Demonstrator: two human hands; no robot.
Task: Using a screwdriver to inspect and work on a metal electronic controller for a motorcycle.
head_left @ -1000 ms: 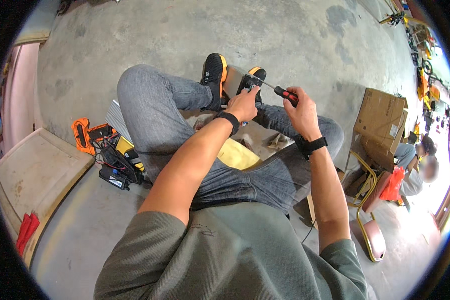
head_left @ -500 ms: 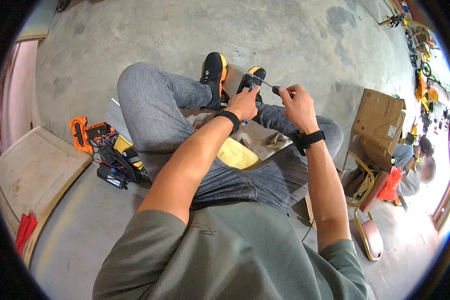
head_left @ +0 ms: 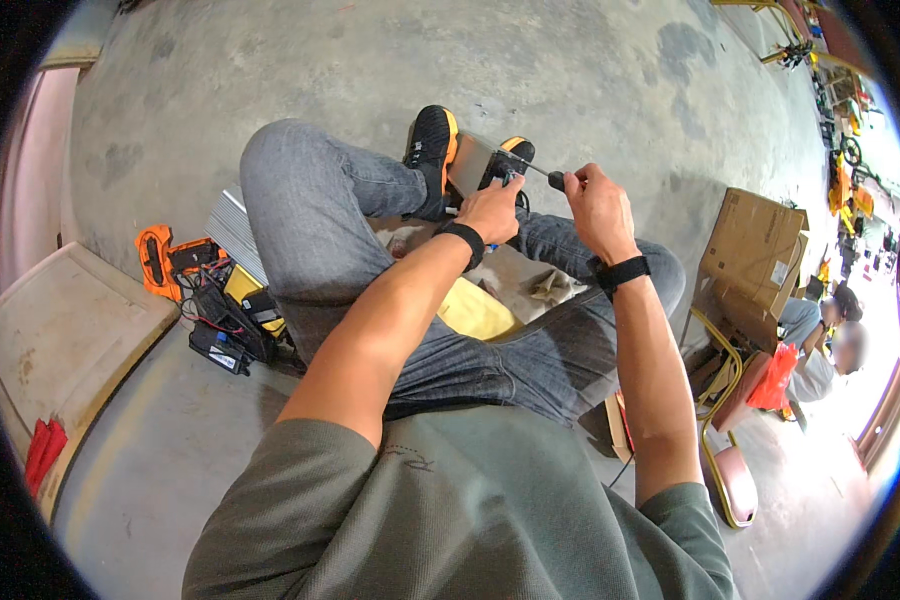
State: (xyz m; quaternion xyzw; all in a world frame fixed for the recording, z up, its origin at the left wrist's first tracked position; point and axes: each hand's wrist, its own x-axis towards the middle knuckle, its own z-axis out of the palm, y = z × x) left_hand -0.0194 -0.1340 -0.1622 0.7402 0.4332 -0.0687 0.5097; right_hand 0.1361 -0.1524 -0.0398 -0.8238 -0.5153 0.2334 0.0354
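Observation:
Between my feet is a grey boxy metal case [head_left: 470, 166] with a dark end piece [head_left: 497, 170]. My left hand [head_left: 489, 213] is closed at that dark piece, its fingertips against it; my palm hides part of it. In my right hand [head_left: 602, 217] is a screwdriver [head_left: 556, 180] with a black handle, pinched between thumb and fingers. Its thin shaft runs up and left toward the case's end. Whether its tip touches a screw is too small to tell.
A yellow object [head_left: 477, 308] lies between my thighs beside a crumpled cloth [head_left: 545, 288]. To the left are black battery-like units [head_left: 218, 347], an orange part [head_left: 157, 262] and a pale board [head_left: 65, 320]. At right stand a cardboard box [head_left: 750, 250], a yellow-framed chair [head_left: 735, 485] and people farther off.
My right hand and the screwdriver have shifted very slightly, with the wrist turned a little. My left hand stays at the dark piece. The whole view has moved slightly.

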